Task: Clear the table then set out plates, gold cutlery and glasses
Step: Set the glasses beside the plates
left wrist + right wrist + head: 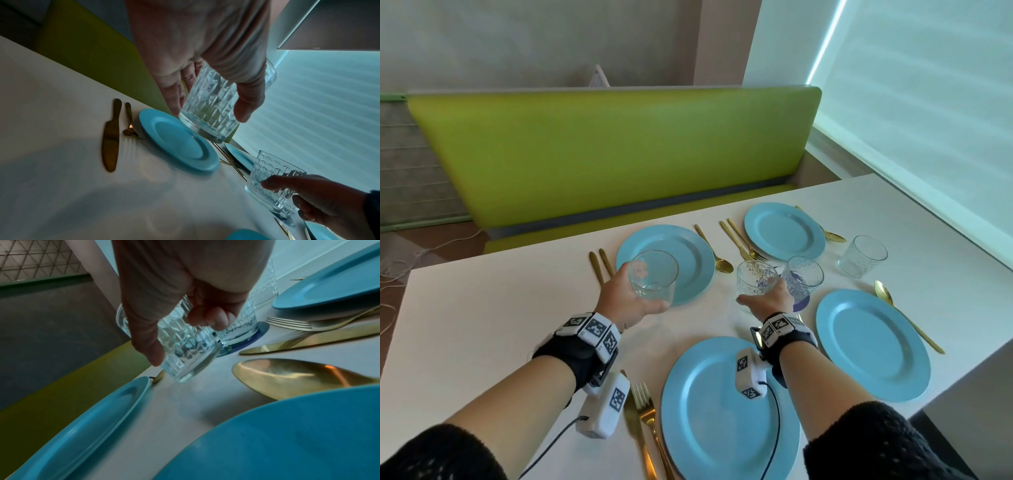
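Four glasses [863,256] and four blue plates [873,342] show; both hands [626,301] each grip one glass, lifted

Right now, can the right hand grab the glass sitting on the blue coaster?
Probably not yet: the right hand already holds a glass. The coaster glass stands right beside it, with nothing between them.

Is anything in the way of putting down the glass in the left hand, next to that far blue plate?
Nothing visible blocks it. The left hand holds the glass over the far-left plate, and the white table nearby looks bare.
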A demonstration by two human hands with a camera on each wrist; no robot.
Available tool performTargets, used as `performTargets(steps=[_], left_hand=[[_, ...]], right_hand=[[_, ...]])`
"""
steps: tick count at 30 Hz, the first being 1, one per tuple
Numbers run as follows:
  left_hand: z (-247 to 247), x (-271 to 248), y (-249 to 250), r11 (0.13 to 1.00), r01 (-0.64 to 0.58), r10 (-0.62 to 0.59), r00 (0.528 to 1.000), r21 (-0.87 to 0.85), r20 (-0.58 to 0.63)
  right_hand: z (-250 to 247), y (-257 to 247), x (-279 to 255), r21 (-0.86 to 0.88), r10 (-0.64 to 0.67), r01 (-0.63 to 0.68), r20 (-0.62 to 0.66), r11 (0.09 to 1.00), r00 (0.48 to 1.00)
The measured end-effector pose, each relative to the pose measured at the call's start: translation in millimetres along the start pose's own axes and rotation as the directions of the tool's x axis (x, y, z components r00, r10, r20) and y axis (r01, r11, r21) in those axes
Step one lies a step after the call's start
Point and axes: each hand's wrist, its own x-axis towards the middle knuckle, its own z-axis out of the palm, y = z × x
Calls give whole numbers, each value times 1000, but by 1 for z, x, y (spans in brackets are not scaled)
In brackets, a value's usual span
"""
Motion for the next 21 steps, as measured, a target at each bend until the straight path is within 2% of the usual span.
performTargets(steps=[21], left_hand=[[0,2,-6,999,32,-32,999,8,-20]], right_hand=[[12,15,6,1,24,-24,18,1000,1000]])
